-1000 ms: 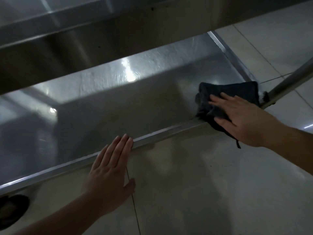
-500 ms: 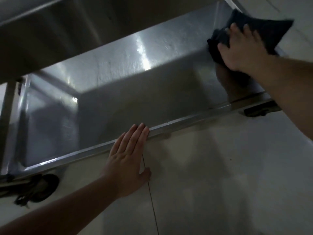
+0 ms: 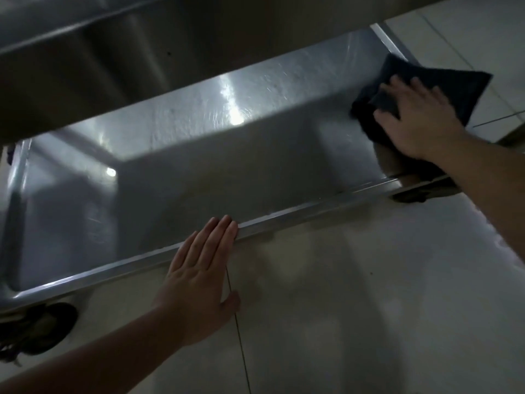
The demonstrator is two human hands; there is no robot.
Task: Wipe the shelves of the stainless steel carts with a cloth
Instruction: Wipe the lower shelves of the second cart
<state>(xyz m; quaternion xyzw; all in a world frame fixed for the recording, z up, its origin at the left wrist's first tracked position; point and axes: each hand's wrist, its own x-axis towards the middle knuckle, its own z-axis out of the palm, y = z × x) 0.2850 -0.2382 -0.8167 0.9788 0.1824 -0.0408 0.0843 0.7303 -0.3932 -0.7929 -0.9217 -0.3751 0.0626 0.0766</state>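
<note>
A pale tiled floor (image 3: 355,294) fills the lower and right parts of the view, with a dark grout line running down from under the person's left palm. Across the middle lies the bottom shelf (image 3: 199,166) of a stainless steel cart, a shallow tray with a raised rim; its near rim runs diagonally from lower left to mid right, and bright glare spots sit on its surface. Above it, the underside of the next shelf (image 3: 113,58) spans the top of the frame in shadow. A dark caster wheel (image 3: 37,328) shows under the shelf's near left corner, and another caster (image 3: 417,191) sits under the near right corner, partly behind the right forearm.

The dark blue cloth (image 3: 443,86) lies at the far right end of the bottom shelf, its right edge reaching over the shelf's rim. The right hand (image 3: 417,118) presses down flat on the cloth, fingers spread and extended, not clenched around it. The left hand (image 3: 201,280) is released, fingers straight and together, fingertips resting on the near rim.
</note>
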